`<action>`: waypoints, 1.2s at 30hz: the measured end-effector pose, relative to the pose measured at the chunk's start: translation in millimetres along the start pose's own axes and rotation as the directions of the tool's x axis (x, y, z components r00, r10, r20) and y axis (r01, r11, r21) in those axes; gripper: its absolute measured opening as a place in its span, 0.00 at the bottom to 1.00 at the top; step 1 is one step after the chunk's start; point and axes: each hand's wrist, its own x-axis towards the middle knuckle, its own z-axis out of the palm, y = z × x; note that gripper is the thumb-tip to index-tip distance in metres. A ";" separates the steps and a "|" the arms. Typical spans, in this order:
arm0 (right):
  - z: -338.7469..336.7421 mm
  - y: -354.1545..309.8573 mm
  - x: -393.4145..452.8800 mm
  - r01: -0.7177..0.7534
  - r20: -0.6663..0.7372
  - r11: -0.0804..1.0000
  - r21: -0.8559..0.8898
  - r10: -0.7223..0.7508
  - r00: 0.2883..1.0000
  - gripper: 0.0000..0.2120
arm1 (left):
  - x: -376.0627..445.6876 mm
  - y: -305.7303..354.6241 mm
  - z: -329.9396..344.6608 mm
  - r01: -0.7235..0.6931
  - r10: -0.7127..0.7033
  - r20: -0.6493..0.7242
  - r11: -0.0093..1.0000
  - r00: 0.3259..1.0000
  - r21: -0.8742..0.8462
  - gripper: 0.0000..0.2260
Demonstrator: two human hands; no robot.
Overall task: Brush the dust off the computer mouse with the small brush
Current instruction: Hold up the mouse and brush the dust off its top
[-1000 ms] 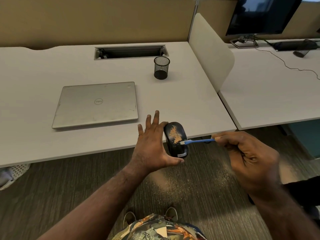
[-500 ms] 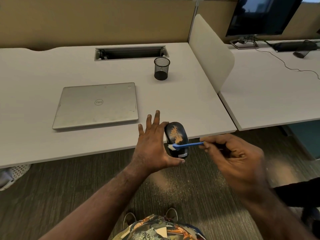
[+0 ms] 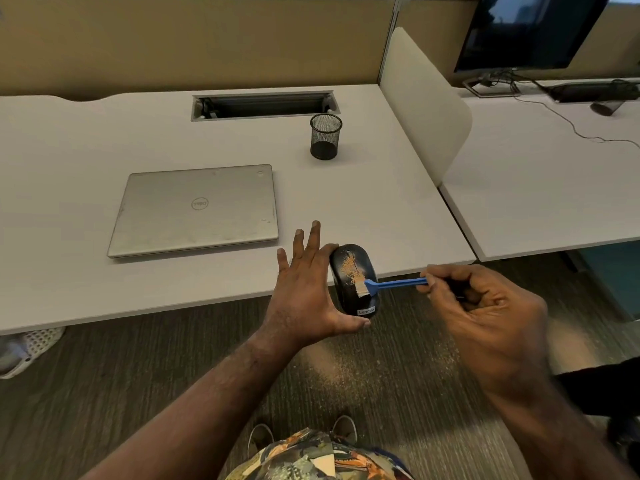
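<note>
Computer mouse (image 3: 353, 282): black, held in the air just past the near edge of the counter, top side toward the camera; a tan dust patch (image 3: 350, 270) lies along its middle.
Left hand (image 3: 308, 289): thumb under the mouse's near end, fingers (image 3: 313, 242) spread and extended up along its left side, so the mouse is braced between thumb and fingers.
Small brush (image 3: 388, 285): blue handle, pale bristles touching the mouse's right half below the dust patch.
Right hand (image 3: 485, 313): curled closed on the brush handle's far end, fingertips pinching it.
Counter (image 3: 69, 161): white, with an open cable slot (image 3: 263, 105) at the back; tan partition wall behind.
Laptop (image 3: 195, 209): silver, lid closed, flat on the counter, left of the mouse and apart from it.
Mesh cup (image 3: 325, 136): black, upright, behind the mouse and near the divider.
Divider (image 3: 422, 98): cream panel with a rounded corner between this counter and the neighbouring one.
Neighbouring counter (image 3: 540, 188): carries a dark monitor (image 3: 530, 29) and a trailing cable.
Floor (image 3: 104, 375): dark carpet, with a scatter of tan dust below the mouse; shoe tips at the bottom.
Writing: "Lenovo" on the mouse's near end; "DELL" logo on the laptop lid, seen upside down.
</note>
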 end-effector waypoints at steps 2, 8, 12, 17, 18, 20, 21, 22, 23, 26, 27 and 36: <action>-1.5 0.3 1.3 -0.012 -0.010 1.000 0.015 0.013 1.000 0.11 | 0.4 -0.4 0.3 0.000 0.000 0.005 1.000 1.000 -0.002 0.57; -9.3 8.8 5.3 -0.042 -0.049 0.999 -0.023 0.041 0.998 0.11 | 0.2 -1.7 1.7 0.000 0.000 0.007 1.000 1.000 0.001 0.57; -12.7 11.1 8.1 -0.037 -0.069 0.999 -0.039 0.035 0.997 0.12 | 0.4 -1.8 1.6 0.000 0.000 0.015 1.000 1.000 0.006 0.57; -13.5 8.1 12.7 0.117 -0.024 0.987 -0.113 -0.121 0.992 0.10 | 0.5 -1.3 1.3 -0.004 0.004 0.023 1.000 1.000 0.002 0.57; -12.4 7.8 13.7 0.156 -0.004 0.978 -0.136 -0.158 0.987 0.09 | 0.5 -0.9 1.3 -0.006 0.006 0.023 1.000 1.000 -0.002 0.57; -9.9 8.9 14.9 0.217 0.032 0.961 -0.169 -0.215 0.976 0.08 | 0.5 -0.3 0.9 -0.009 0.009 0.023 1.000 1.000 -0.009 0.57; -9.4 9.9 15.0 0.241 0.053 0.954 -0.177 -0.235 0.971 0.07 | 0.5 -0.3 0.7 -0.008 0.008 0.020 1.000 1.000 -0.011 0.57; -9.4 10.7 14.6 0.255 0.073 0.950 -0.179 -0.246 0.966 0.07 | 0.7 -0.5 0.7 -0.005 0.005 0.016 1.000 1.000 -0.012 0.57; -10.2 11.4 14.3 0.265 0.092 0.948 -0.177 -0.252 0.963 0.09 | 0.8 -0.8 0.5 -0.001 0.001 0.013 1.000 1.000 -0.014 0.57; -16.0 13.1 13.6 0.281 0.133 0.942 -0.181 -0.260 0.957 0.11 | 0.9 -2.5 0.0 0.004 -0.004 0.002 1.000 1.000 -0.015 0.57; -17.9 13.8 13.4 0.283 0.141 0.940 -0.190 -0.259 0.956 0.12 | 0.7 -3.2 -0.1 0.005 -0.005 0.000 1.000 1.000 -0.016 0.57; -16.1 20.6 13.2 0.288 0.042 0.938 -0.195 -0.286 0.957 0.10 | 2.3 -4.3 3.0 -0.001 0.001 0.004 1.000 1.000 -0.021 0.57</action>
